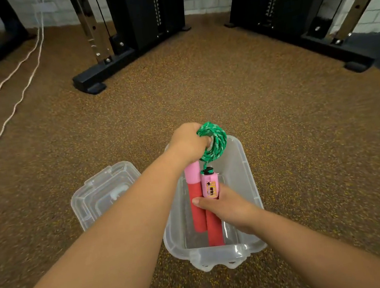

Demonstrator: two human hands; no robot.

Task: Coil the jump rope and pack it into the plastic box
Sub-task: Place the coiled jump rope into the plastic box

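The jump rope has a green and white cord [215, 141] wound into a small coil and two pink and red handles [197, 204]. My left hand [189, 144] grips the coil above the far end of the clear plastic box [244, 161]. My right hand [223, 207] holds the two handles side by side, their red ends pointing down into the box. One handle carries a small counter panel [211, 188]. The box stands open on the floor right in front of me.
The box's clear lid [100, 195] lies on the brown speckled floor to the left of the box. Black gym machine frames [105, 66] stand at the back. White cables [14, 92] run across the floor at far left.
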